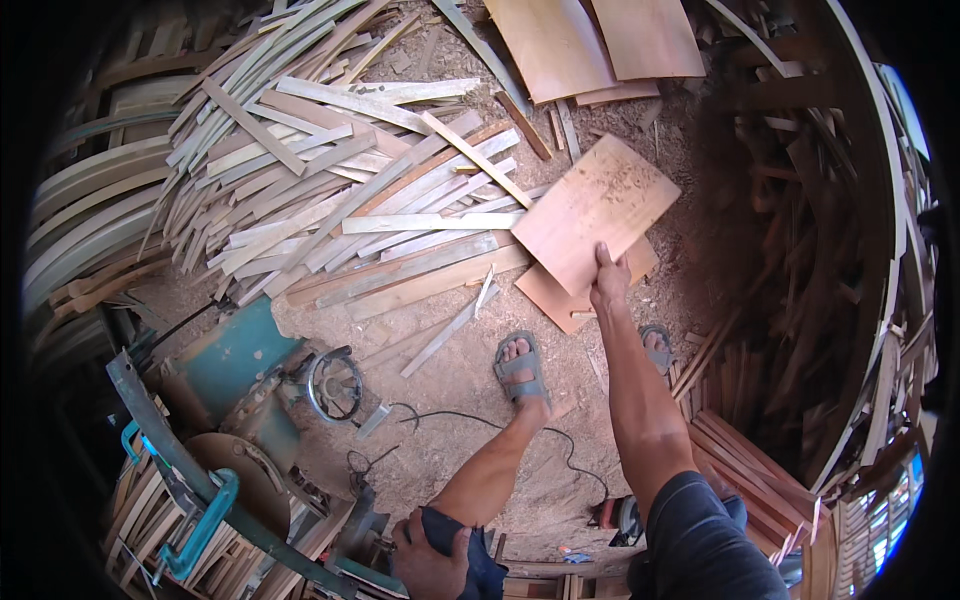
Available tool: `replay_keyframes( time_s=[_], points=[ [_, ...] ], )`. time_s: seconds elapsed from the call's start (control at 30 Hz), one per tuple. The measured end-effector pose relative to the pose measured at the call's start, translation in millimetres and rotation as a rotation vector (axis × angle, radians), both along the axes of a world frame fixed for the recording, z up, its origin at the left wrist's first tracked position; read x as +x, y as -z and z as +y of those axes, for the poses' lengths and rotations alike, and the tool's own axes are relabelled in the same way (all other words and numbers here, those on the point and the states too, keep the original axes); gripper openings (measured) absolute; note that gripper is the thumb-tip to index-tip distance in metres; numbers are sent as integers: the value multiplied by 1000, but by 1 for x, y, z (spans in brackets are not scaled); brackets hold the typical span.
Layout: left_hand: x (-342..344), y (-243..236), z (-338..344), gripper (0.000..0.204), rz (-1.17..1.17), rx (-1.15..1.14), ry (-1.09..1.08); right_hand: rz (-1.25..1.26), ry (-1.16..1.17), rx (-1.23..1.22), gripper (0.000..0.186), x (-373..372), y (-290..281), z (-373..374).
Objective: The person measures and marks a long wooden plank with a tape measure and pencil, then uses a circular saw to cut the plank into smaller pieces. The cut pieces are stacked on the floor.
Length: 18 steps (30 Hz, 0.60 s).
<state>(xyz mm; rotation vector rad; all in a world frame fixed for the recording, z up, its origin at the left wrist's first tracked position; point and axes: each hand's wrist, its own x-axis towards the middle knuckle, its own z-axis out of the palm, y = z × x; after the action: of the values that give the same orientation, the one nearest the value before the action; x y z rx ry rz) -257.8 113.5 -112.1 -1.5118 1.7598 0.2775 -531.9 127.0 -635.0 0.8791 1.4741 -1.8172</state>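
My right hand grips the lower edge of a rectangular thin wooden board, thumb on its top face and fingers underneath. The board is tilted, and brown specks lie across its far half. A second reddish board lies on the ground partly hidden beneath it. My left hand rests on my left knee over dark cloth, holding nothing, its fingers apart. Between my sandalled feet and the boards, the ground is covered with sawdust.
A big heap of wood strips spreads left and ahead. Large panels lie at the far side. A green machine with a handwheel stands left. A black cable crosses the floor to a red power tool. Reddish planks lie right.
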Motion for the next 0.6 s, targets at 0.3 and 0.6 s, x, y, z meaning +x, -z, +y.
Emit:
replay_keyframes(
  time_s=[0.3,0.6],
  points=[
    [-18,2,-14,82,46,-13,-37,-110,47,291,57,25,21,92],
    [-23,-5,-1,86,-4,64,-122,-199,-161,48,62,-26,-64,53]
  ],
)
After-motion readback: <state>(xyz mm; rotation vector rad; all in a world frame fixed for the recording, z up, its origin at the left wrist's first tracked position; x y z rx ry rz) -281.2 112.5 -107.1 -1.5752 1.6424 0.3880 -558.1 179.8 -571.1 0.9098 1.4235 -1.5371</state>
